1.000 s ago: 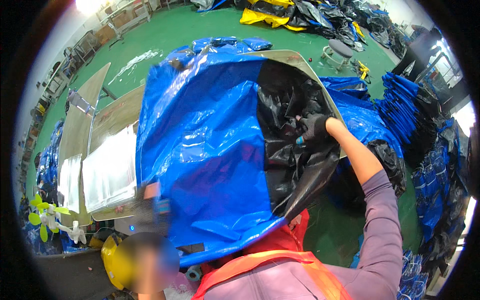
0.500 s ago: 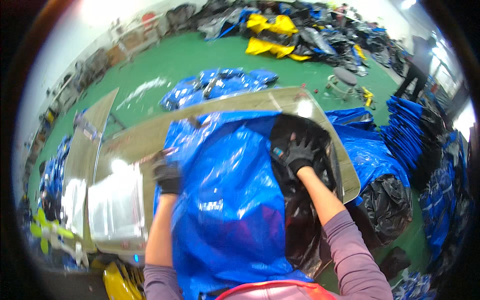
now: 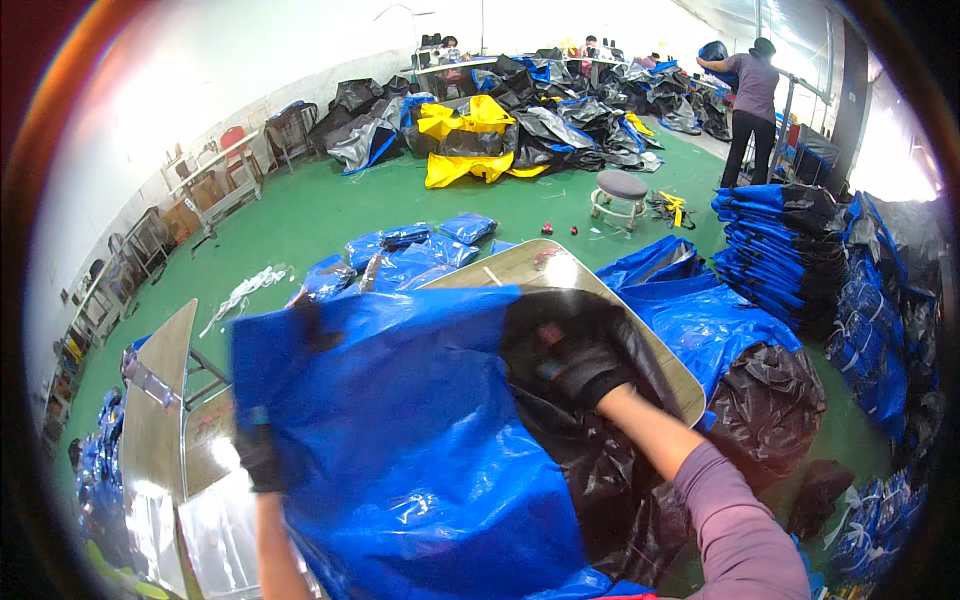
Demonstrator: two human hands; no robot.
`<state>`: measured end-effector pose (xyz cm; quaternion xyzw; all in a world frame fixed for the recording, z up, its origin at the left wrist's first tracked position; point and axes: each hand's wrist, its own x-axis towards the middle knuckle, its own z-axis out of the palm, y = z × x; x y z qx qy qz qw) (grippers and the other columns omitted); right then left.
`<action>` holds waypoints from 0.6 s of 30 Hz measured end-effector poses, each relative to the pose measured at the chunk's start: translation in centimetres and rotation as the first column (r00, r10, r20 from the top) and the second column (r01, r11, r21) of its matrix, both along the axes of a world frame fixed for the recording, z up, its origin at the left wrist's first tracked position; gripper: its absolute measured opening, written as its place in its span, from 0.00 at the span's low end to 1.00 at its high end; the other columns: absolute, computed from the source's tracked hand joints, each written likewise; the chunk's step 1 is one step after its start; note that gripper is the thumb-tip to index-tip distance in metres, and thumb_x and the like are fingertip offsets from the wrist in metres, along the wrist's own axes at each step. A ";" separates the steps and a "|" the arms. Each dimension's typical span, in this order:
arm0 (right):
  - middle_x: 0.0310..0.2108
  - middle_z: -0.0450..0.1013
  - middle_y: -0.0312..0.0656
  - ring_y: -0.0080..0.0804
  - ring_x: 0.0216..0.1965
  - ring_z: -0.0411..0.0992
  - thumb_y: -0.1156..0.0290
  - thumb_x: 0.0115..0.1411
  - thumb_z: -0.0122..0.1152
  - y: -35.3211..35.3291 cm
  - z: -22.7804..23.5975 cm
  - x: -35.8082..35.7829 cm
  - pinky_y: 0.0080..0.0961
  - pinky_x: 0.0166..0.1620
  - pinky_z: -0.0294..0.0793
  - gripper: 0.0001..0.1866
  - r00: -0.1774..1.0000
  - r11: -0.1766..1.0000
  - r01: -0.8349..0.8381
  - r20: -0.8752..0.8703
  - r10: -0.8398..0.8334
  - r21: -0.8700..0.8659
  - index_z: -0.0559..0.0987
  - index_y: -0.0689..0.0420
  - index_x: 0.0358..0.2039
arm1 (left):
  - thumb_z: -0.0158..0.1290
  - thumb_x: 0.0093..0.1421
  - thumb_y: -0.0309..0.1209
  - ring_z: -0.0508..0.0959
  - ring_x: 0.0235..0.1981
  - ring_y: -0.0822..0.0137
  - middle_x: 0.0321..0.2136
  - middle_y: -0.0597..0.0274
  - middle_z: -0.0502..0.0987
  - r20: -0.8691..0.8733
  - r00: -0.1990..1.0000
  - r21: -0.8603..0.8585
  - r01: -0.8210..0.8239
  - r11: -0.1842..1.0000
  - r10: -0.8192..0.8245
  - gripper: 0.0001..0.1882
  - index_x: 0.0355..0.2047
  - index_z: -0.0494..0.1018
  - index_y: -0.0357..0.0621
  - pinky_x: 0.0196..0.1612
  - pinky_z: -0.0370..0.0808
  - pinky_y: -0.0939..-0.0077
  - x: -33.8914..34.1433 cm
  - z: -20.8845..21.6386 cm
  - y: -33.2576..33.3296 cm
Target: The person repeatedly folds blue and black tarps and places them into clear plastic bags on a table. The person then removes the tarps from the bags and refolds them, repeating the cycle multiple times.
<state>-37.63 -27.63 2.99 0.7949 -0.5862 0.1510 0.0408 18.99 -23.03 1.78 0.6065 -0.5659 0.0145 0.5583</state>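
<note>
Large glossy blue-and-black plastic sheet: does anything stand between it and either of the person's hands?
Nothing visible does. On the sheet, the dark-gloved right hand is at the black part and the dark-gloved left hand at the left blue edge, its fingertips not visible.

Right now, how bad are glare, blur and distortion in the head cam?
Head view: glare whites out the upper-left wall and spots the far end of the table; the blue sheet shows shiny highlights; right hand and left hand look soft, probably motion blur; fisheye bends edges near the dark rim, with an orange flare at upper left.
</note>
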 end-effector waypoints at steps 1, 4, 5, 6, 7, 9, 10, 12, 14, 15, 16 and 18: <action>0.62 0.58 0.56 0.56 0.63 0.53 0.51 0.54 0.54 -0.2 0.9 -0.8 0.51 0.65 0.48 0.34 0.998 0.997 0.032 -0.053 -0.028 0.075 0.67 0.52 0.60 | 0.46 0.64 0.51 0.77 0.44 0.40 0.42 0.39 0.77 0.101 0.975 0.008 -0.200 0.980 0.198 0.29 0.51 0.71 0.35 0.46 0.73 0.58 1.7 0.9 0.2; 0.58 0.63 0.55 0.55 0.60 0.59 0.64 0.53 0.56 -0.2 1.8 -2.5 0.46 0.65 0.52 0.31 0.992 0.998 -0.047 -0.119 0.051 0.039 0.67 0.54 0.59 | 0.46 0.63 0.53 0.76 0.44 0.39 0.44 0.39 0.76 0.231 0.893 0.313 -0.444 0.840 0.386 0.32 0.55 0.67 0.37 0.46 0.73 0.54 3.1 1.2 -0.6; 0.57 0.64 0.54 0.55 0.59 0.60 0.67 0.53 0.56 0.1 1.5 -2.4 0.47 0.65 0.52 0.31 0.992 0.998 -0.045 -0.118 0.040 -0.040 0.66 0.55 0.60 | 0.47 0.62 0.54 0.76 0.44 0.38 0.45 0.39 0.76 0.136 0.923 0.488 -0.380 0.786 0.361 0.34 0.57 0.64 0.38 0.46 0.72 0.53 2.2 0.9 -0.8; 0.55 0.66 0.53 0.55 0.59 0.61 0.71 0.53 0.55 0.3 1.4 -2.1 0.46 0.65 0.51 0.31 0.995 0.991 -0.094 -0.050 0.089 -0.100 0.65 0.54 0.60 | 0.48 0.61 0.54 0.72 0.51 0.38 0.52 0.38 0.71 0.163 0.919 0.428 -0.393 0.814 0.358 0.39 0.62 0.56 0.36 0.53 0.69 0.54 0.3 0.2 -0.6; 0.53 0.67 0.51 0.52 0.55 0.64 0.71 0.53 0.55 0.8 1.1 -1.5 0.45 0.61 0.58 0.31 0.975 0.971 -0.142 -0.195 0.104 -0.194 0.66 0.53 0.60 | 0.48 0.62 0.53 0.63 0.60 0.38 0.60 0.37 0.61 0.445 0.809 0.209 -0.511 0.834 0.384 0.42 0.64 0.52 0.33 0.61 0.61 0.56 -2.3 -0.3 -0.6; 0.48 0.71 0.50 0.53 0.46 0.70 0.75 0.46 0.59 1.2 1.5 0.5 0.47 0.52 0.67 0.32 0.922 0.838 -0.300 0.085 0.377 -0.455 0.72 0.51 0.56 | 0.50 0.60 0.51 0.51 0.67 0.43 0.66 0.39 0.51 0.483 0.852 0.161 -0.312 0.936 0.201 0.44 0.66 0.49 0.35 0.68 0.46 0.54 -9.0 -1.8 1.4; 0.47 0.71 0.49 0.52 0.45 0.70 0.75 0.45 0.60 1.1 2.2 1.7 0.46 0.50 0.68 0.32 0.889 0.795 -0.426 -0.037 0.456 -0.431 0.72 0.52 0.56 | 0.51 0.59 0.50 0.49 0.68 0.43 0.66 0.42 0.50 0.668 0.744 0.158 -0.187 0.969 0.035 0.44 0.67 0.49 0.39 0.69 0.40 0.51 -12.3 -2.4 2.7; 0.44 0.72 0.45 0.47 0.44 0.71 0.71 0.48 0.60 -0.5 4.7 4.3 0.44 0.50 0.68 0.37 0.878 0.731 -0.475 -0.200 0.436 -0.491 0.64 0.50 0.61 | 0.54 0.54 0.51 0.50 0.67 0.43 0.65 0.44 0.55 0.441 0.671 0.494 0.373 0.786 -0.595 0.40 0.64 0.58 0.48 0.67 0.44 0.46 -18.4 -3.1 4.7; 0.42 0.75 0.49 0.50 0.44 0.73 0.66 0.52 0.60 -4.0 7.7 6.3 0.45 0.49 0.70 0.27 0.932 0.858 -0.357 -0.080 0.353 -0.369 0.70 0.53 0.54 | 0.45 0.56 0.61 0.51 0.66 0.40 0.65 0.48 0.56 0.524 0.442 0.701 0.262 0.663 -0.728 0.38 0.63 0.60 0.59 0.64 0.44 0.35 -22.2 -2.6 4.8; 0.41 0.75 0.53 0.52 0.44 0.74 0.61 0.56 0.56 -6.2 8.9 7.3 0.46 0.45 0.73 0.19 0.995 0.992 -0.078 -0.055 0.084 0.101 0.74 0.55 0.46 | 0.45 0.58 0.60 0.52 0.66 0.38 0.64 0.48 0.57 0.541 0.437 0.732 0.175 0.658 -0.718 0.36 0.63 0.60 0.60 0.63 0.48 0.36 -23.2 -2.0 4.3; 0.37 0.77 0.52 0.50 0.40 0.76 0.56 0.59 0.52 -7.8 9.6 7.9 0.46 0.40 0.75 0.19 0.970 0.997 -0.076 -0.234 0.065 -0.035 0.76 0.56 0.43 | 0.45 0.59 0.58 0.53 0.65 0.38 0.64 0.47 0.58 0.451 0.496 0.801 0.141 0.581 -0.742 0.35 0.63 0.60 0.59 0.61 0.51 0.36 -24.2 -1.2 3.0; 0.35 0.77 0.51 0.51 0.36 0.76 0.59 0.56 0.55 -9.7 9.9 8.6 0.48 0.40 0.74 0.19 0.963 0.995 -0.100 -0.250 0.102 0.018 0.76 0.54 0.45 | 0.47 0.59 0.57 0.54 0.66 0.40 0.65 0.46 0.56 0.234 0.654 0.582 0.499 0.643 -0.719 0.36 0.64 0.58 0.58 0.62 0.52 0.39 -26.6 -0.2 1.9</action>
